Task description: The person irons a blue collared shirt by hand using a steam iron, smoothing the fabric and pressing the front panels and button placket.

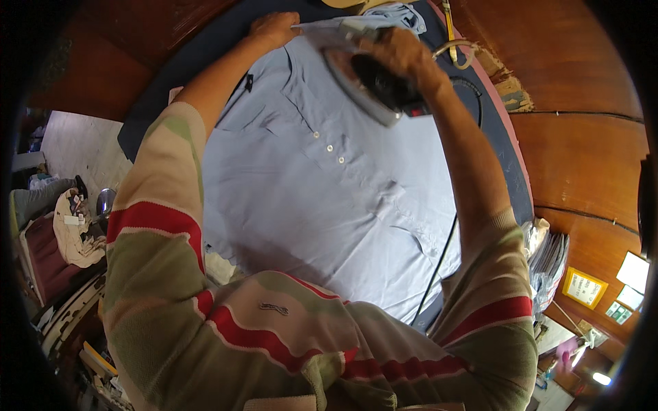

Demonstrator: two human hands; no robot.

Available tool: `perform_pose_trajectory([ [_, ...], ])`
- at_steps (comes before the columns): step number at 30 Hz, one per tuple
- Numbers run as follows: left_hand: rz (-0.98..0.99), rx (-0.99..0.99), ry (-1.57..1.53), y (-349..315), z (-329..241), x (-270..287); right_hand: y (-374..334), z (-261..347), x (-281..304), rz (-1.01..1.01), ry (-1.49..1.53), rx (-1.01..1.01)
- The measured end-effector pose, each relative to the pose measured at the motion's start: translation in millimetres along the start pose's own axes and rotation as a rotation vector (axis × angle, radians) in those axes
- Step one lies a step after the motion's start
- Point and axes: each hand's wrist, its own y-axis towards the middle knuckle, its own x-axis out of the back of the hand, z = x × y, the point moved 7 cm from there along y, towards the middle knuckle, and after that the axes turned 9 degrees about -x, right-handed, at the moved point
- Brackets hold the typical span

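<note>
My right fingers (pixel 410 51) are wrapped round the handle of a silver-and-black clothes iron (pixel 377 82), blurred at its far end. My left fingers (pixel 279 25) are drawn together at the far edge of a pale blue buttoned shirt (pixel 274 185); whether they pinch the cloth I cannot tell. The shirt lies spread before me, with the iron over its far right part. Three small white round buttons (pixel 330 148) run down its middle, near side of the iron, and creases cross the cloth nearer me, to the right. Underneath is a dark navy padded board (pixel 154 96), edged in pink on the right. A folded blue cloth (pixel 401 15) sits at the far end, beyond the iron. Farther right stand brown wooden panels (pixel 576 157); well off to the left, a cream cloth (pixel 77 236) drapes over a dark red seat (pixel 46 257).
</note>
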Motion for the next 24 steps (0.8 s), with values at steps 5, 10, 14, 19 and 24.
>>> perform_pose_trajectory([
  [5,0.029,0.012,-0.175,0,17,-5,14,-5,-11,-0.164,0.055,-0.168],
  [10,0.165,-0.002,-0.192,-10,14,-2,65,-24,15,-0.263,0.046,-0.238],
  [14,0.025,0.071,-0.135,-25,26,10,80,7,-4,-0.182,0.005,0.126],
  [19,-0.385,-0.013,0.118,-97,5,46,63,21,13,-0.194,0.173,-0.034],
  [24,-0.347,0.405,0.258,-238,12,59,46,49,0,-0.127,0.178,0.195],
])
